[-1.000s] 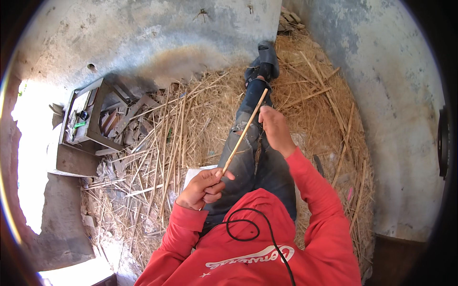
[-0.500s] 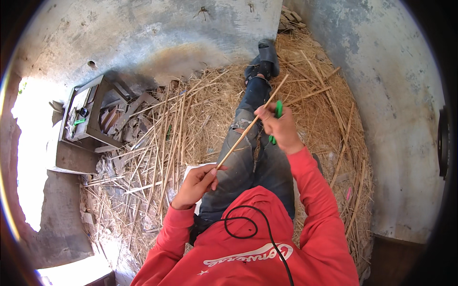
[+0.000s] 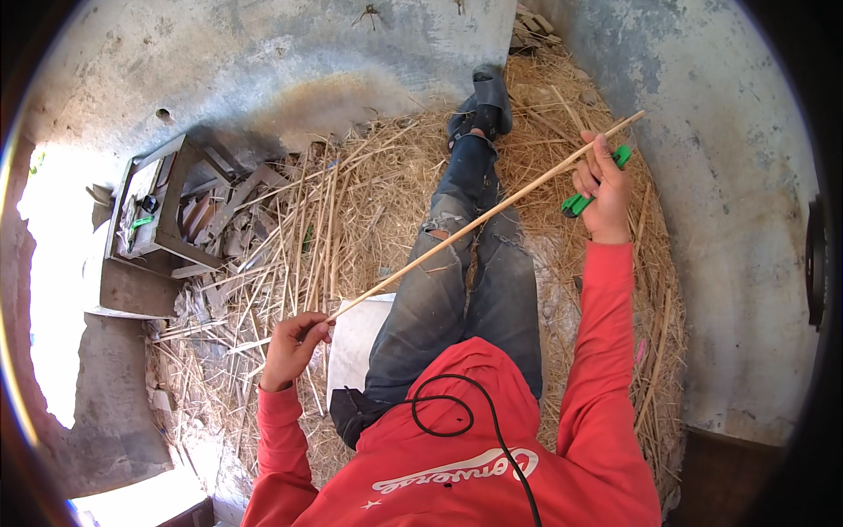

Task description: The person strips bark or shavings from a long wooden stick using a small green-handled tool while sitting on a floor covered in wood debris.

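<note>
One slim pale stick (image 3: 479, 222), slung slantwise above the outstretched jeans legs (image 3: 417, 325). Left hand (image 3: 294, 347) pinches its lower end between thumb and fingertips. Right hand (image 3: 604, 195): grip closed on the stick just short of the far end, with a green tool (image 3: 576, 206) kept crosswise in the same palm, probably so it need not be put down; its exact kind is unclear. Arms spread wide, likely to support the length at both ends. Straw litter (image 3: 378, 211) all around; at left, a wooden table (image 3: 171, 193) carries small objects.
</note>
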Motion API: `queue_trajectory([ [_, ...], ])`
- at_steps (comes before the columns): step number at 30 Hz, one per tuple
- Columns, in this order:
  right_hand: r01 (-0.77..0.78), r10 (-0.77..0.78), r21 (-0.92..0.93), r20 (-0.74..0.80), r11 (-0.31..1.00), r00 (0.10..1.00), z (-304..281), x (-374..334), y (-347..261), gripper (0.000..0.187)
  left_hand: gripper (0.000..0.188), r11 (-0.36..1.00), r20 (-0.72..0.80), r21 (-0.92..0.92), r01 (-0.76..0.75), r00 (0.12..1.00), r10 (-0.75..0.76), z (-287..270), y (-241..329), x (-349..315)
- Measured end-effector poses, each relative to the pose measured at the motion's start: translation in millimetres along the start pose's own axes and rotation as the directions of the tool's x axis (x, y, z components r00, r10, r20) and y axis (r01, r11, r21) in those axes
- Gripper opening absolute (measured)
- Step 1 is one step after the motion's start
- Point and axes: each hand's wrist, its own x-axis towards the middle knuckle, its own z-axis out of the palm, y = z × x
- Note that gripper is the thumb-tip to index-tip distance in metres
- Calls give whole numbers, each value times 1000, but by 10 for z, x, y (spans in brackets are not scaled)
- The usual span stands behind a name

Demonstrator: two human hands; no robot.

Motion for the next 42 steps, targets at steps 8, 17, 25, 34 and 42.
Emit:
queue_trajectory([
  [8,54,-52,30,-52,998,997,78,156,-175,39,18,996,-137,91,-14,990,26,-50,30,11],
  [17,29,-28,-5,117,1000,993,595,-252,210,34,17,986,-174,-126,-111,981,88,541,192,218],
  [25,75,-80,48,109,996,991,770,-467,389,28,19,981,-249,-115,-154,961,121,825,363,346],
  [34,38,72,-360,287,932,955,1043,-1115,934,25,21,967,-336,-92,-236,922,193,1313,668,613],
  [42,105,30,-453,280,885,959,1028,-791,630,34,28,987,-77,-129,-92,994,83,1124,709,508],
])
